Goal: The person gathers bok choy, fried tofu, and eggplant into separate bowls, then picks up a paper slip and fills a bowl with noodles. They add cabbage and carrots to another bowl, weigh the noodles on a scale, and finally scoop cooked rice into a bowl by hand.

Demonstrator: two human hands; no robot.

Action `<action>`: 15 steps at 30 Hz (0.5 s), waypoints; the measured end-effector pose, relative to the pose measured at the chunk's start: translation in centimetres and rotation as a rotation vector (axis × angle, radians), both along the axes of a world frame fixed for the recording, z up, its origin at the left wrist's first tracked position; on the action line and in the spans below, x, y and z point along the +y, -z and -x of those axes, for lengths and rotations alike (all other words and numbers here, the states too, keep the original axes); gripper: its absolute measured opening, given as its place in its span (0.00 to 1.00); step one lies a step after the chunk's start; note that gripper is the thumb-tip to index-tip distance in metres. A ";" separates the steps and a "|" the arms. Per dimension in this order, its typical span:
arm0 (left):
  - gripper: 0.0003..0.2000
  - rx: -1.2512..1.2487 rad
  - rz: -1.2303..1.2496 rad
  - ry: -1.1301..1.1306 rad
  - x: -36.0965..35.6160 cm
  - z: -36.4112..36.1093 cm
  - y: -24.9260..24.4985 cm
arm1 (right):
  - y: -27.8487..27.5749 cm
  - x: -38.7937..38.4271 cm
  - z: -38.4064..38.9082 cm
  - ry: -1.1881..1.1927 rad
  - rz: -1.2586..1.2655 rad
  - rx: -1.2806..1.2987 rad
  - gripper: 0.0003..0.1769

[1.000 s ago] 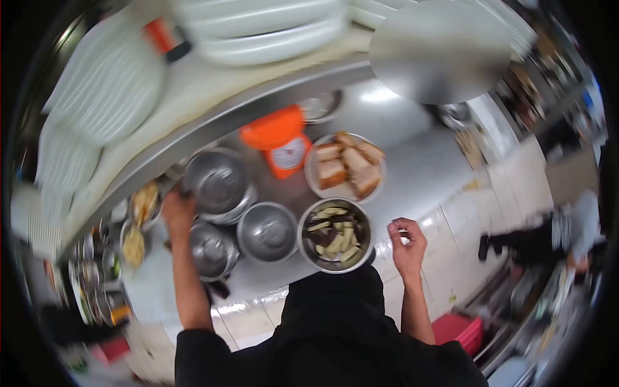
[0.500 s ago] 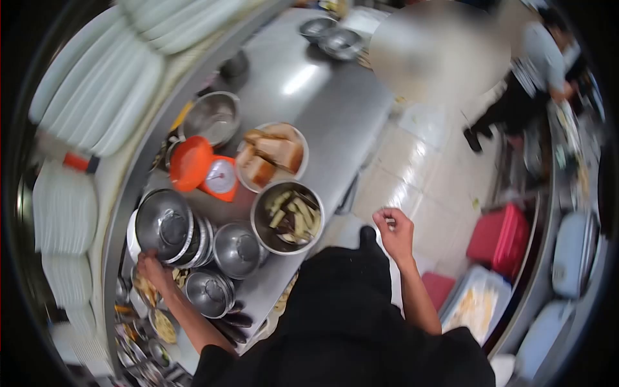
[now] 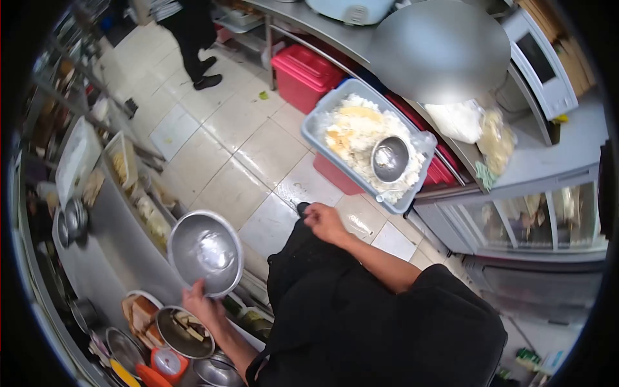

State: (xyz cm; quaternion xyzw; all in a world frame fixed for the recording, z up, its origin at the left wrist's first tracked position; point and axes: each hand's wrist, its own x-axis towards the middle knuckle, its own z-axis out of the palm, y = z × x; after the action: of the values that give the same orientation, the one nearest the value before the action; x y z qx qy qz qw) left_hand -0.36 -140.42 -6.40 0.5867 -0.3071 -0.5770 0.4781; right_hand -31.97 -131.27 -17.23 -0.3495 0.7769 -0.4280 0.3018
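My left hand point(image 3: 205, 304) grips the near rim of a metal bowl point(image 3: 205, 251), tilted so its bare inside faces up. The bowl is held over the counter's edge, near the floor side. In front of my body, my right hand point(image 3: 324, 223) hangs loosely curled over the floor, with nothing visible in it. Ahead and to its right stands a grey-blue tub point(image 3: 320, 134) of white rice point(image 3: 361, 126) with yellowish patches. A smaller metal bowl point(image 3: 391, 158) rests on the rice.
On the steel counter point(image 3: 106, 248) are a bowl of cut eggplant point(image 3: 187, 331), a bowl of bread-like blocks point(image 3: 138, 315), and an orange scale point(image 3: 169, 364). A red lidded bin point(image 3: 306, 76) stands beyond the tub. A person point(image 3: 187, 39) stands farther off; a glass-fronted fridge point(image 3: 529, 222) is right.
My view has swung right, away from the bowl stacks towards the rice tub. My left hand has lifted a metal bowl from the counter. My right hand stays loosely curled.
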 end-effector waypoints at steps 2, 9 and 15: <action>0.07 0.132 -0.064 0.043 -1.1 5.8 1.9 | -0.4 2.4 4.8 0.162 -0.179 0.014 0.05; 0.08 0.051 -0.192 0.269 -1.9 22.2 8.0 | 4.8 9.7 21.3 0.652 -0.207 0.468 0.20; 0.10 0.055 -0.106 0.361 -4.6 36.8 12.4 | 7.6 13.7 30.5 0.691 -0.127 0.291 0.28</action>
State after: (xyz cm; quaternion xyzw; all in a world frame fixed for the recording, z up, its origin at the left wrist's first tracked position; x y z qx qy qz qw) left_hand -37.19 -145.01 -18.78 0.5303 -0.3635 -0.6847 0.3434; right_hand -62.44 -117.58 -24.81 -0.1046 0.9087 -0.4013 0.0475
